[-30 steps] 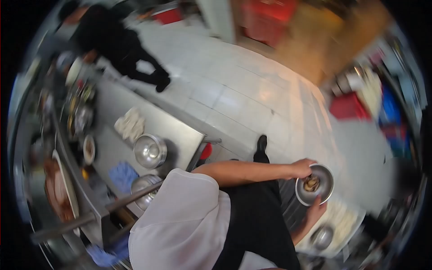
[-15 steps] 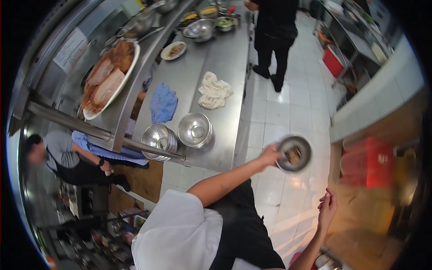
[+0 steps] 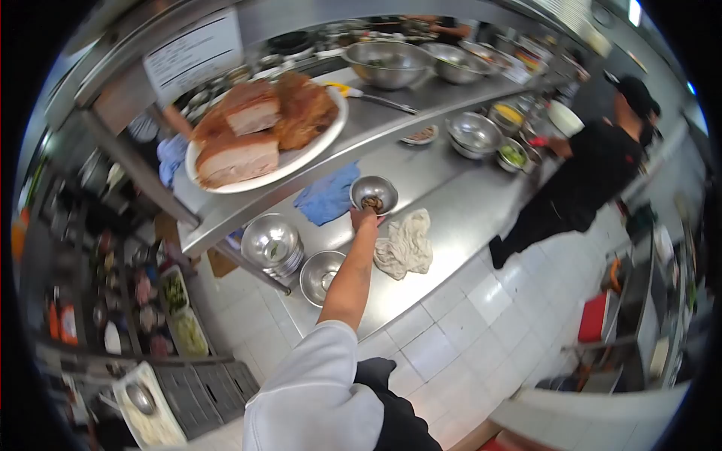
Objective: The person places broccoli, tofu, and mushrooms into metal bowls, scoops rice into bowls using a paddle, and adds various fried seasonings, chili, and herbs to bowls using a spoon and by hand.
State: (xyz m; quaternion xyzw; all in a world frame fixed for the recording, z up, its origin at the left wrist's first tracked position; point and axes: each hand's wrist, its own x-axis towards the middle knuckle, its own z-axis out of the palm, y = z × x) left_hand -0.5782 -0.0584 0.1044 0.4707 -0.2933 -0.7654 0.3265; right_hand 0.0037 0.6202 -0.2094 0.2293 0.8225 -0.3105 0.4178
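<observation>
My left hand [image 3: 365, 218] grips the near rim of a small metal bowl [image 3: 380, 190] over the steel counter, the arm stretched far forward. Some brown food pieces [image 3: 371, 203] lie in the bottom of that bowl; I cannot tell what they are. A blue cloth [image 3: 328, 197] is just left of the bowl, and a crumpled off-white cloth [image 3: 406, 244] lies to the right of my wrist. Nearer to me are a stack of metal bowls [image 3: 272, 244] and another metal bowl [image 3: 320, 276], partly behind my forearm. My right hand is out of the picture.
Above the counter, a shelf [image 3: 301, 178] bears a white platter [image 3: 263, 180] of large roasted meat pieces [image 3: 242, 159] and big mixing bowls [image 3: 387, 64]. A person in black [image 3: 571, 180] stands at the counter's right side. Food trays [image 3: 188, 331] are at lower left.
My left hand has carried the metal bowl from over the floor to above the counter, beside the blue cloth. The view has swung left and up, and my right hand has left it.
</observation>
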